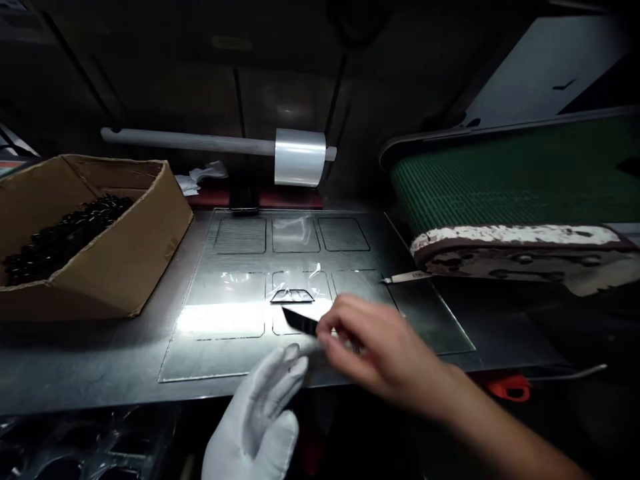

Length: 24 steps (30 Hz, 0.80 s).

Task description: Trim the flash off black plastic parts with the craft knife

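My bare right hand [370, 340] pinches a thin dark flat piece [299, 321] by its right end, above the front of a clear sheet [200, 360] marked with rounded rectangles. Just beyond that piece, a small black-edged trapezoid part [292, 296] lies on clear film on the sheet. My left hand [260, 417], in a white glove, is at the sheet's front edge, fingers apart and slightly curled, holding nothing. The two hands do not touch. A white-handled tool [406, 277] lies at the sheet's right side.
A cardboard box [150, 233] of black parts stands at the left. Behind the sheet, a film roll [300, 158] hangs on a bar. A green conveyor belt [480, 180] is at the right. Clear trays [85, 440] sit below the table's front edge. Something red [510, 387] is at the lower right.
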Motion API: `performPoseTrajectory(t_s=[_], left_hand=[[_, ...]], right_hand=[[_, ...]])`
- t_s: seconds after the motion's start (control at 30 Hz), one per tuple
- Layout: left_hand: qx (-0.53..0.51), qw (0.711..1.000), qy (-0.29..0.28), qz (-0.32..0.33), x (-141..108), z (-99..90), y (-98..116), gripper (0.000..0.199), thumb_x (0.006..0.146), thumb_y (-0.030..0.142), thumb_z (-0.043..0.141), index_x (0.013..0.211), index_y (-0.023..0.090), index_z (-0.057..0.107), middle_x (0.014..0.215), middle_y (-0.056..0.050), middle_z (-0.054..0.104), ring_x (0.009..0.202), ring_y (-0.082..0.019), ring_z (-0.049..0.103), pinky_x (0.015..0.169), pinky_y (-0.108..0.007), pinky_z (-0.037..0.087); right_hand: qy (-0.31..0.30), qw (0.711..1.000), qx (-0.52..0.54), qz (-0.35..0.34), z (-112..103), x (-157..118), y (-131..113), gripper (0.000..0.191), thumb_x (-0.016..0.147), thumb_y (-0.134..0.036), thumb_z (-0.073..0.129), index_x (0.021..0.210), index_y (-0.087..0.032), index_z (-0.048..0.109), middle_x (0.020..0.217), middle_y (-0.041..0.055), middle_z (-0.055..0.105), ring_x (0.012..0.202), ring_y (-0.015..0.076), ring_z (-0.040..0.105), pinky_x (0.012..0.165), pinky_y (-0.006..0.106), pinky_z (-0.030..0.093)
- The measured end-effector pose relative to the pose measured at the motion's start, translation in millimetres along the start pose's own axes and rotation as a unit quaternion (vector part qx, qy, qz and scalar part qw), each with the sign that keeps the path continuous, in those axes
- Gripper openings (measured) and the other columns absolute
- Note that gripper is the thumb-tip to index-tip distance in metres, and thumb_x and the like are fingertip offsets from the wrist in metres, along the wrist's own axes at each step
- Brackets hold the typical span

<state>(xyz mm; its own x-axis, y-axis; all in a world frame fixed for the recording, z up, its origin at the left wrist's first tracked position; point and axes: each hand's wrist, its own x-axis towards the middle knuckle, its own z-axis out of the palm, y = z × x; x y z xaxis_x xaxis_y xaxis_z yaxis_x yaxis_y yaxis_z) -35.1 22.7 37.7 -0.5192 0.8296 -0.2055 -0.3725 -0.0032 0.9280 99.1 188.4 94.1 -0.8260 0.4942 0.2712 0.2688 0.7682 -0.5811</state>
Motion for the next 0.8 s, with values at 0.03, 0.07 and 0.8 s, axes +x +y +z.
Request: performPoseTrajectory(t_s=[0.03, 0.07, 0.8], left_hand=[[0.069, 0.997, -0.027, 0.035, 8.7, -2.5, 3.0, 0.042, 0.083, 0.038, 0.081, 0.124, 0.029, 0.077, 0.125, -0.012, 0.077, 0.116, -0.037, 0.073, 0.103, -0.046, 0.060], [0.152, 0.983, -0.062, 0.081, 19.2, -4.0, 6.8, 0.041, 0.084, 0.034, 0.080, 0.124, 0.032, 0.077, 0.128, -0.010, 0.076, 0.119, -0.037, 0.071, 0.105, -0.046, 0.058], [0.713, 0.554, -0.230, 0.364, 85.9, 9.0, 29.1, 0.028, 0.099, 0.010, 0.043, 0.109, 0.020, 0.067, 0.092, -0.008, 0.069, 0.079, -0.026, 0.061, 0.071, -0.040, 0.043]], right_hand=[[0.001, 0.998, -0.055, 0.005, -5.5, 14.5, 11.9, 0.010, 0.097, -0.018, 0.056, 0.091, -0.018, 0.064, 0.083, 0.0019, 0.065, 0.071, 0.0128, 0.057, 0.065, 0.025, 0.042], [-0.005, 0.994, -0.108, 0.016, -10.5, 28.8, 23.5, 0.010, 0.098, -0.019, 0.056, 0.091, -0.018, 0.064, 0.085, 0.0026, 0.066, 0.073, 0.0138, 0.058, 0.066, 0.026, 0.042], [0.096, 0.989, -0.032, 0.109, -36.8, -40.8, 46.6, 0.011, 0.095, -0.018, 0.058, 0.086, -0.020, 0.063, 0.082, 0.0012, 0.061, 0.073, 0.0139, 0.056, 0.068, 0.026, 0.045]])
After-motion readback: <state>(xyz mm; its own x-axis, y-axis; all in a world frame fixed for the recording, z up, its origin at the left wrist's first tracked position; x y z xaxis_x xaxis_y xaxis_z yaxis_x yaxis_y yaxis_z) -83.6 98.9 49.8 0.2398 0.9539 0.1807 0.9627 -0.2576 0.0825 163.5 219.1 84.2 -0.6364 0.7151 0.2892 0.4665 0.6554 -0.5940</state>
